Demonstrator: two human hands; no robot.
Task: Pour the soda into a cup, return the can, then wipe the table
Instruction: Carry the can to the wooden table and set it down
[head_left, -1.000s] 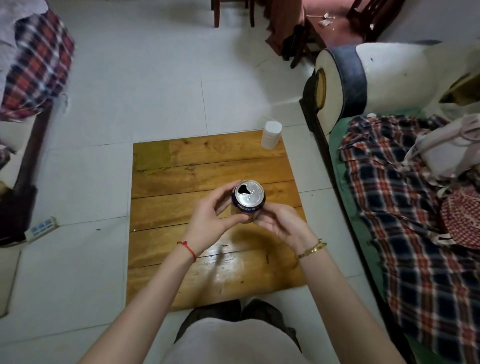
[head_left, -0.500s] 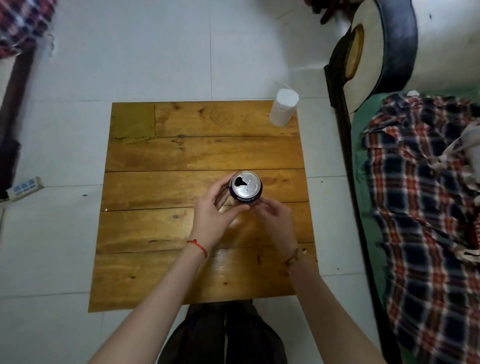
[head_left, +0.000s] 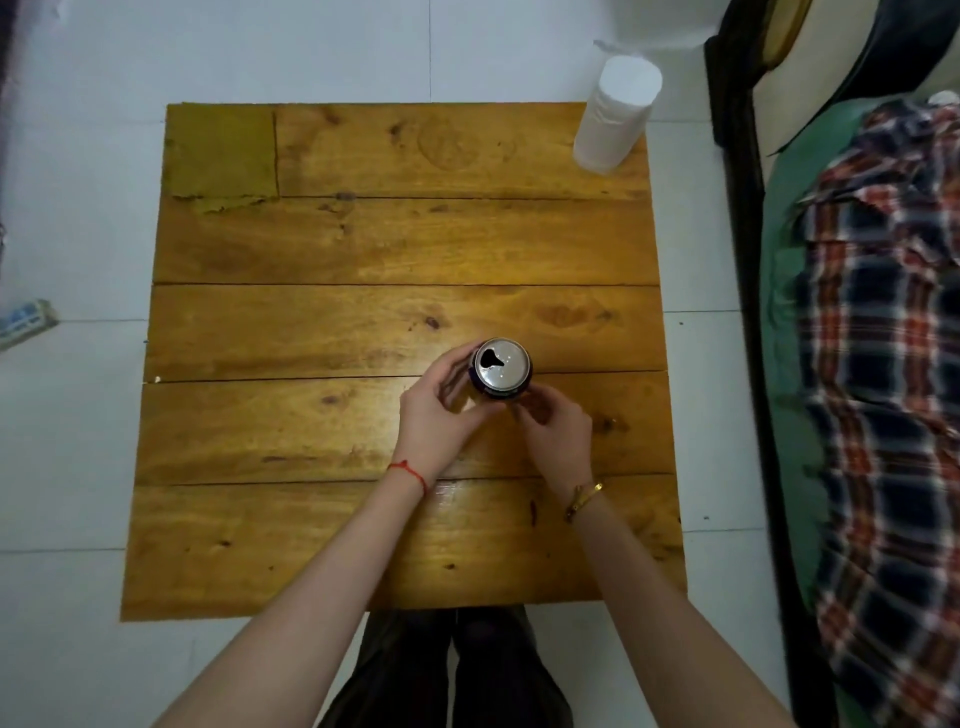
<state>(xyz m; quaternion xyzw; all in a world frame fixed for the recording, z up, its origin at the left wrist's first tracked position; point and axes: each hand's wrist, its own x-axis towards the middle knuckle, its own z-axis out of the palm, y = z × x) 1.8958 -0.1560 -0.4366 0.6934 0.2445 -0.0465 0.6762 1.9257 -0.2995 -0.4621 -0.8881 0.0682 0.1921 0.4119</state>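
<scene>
A dark blue soda can (head_left: 501, 370) with a silver, opened top stands upright at the middle of the wooden table (head_left: 363, 249). My left hand (head_left: 441, 415) curls round the can's left side. From the right, my right hand (head_left: 553, 431) holds the can low down with its fingertips. A white upside-down cup (head_left: 615, 114) stands on the table's far right corner. No cloth is in view.
A bed with a plaid blanket (head_left: 883, 364) runs along the table's right side. White tiled floor (head_left: 72, 441) surrounds the table. A power strip (head_left: 26, 322) lies on the floor at the left. My legs (head_left: 447, 670) are at the near edge.
Both hands have lowered the can onto the middle of the table. My head has tipped down, so the table fills more of the view.
</scene>
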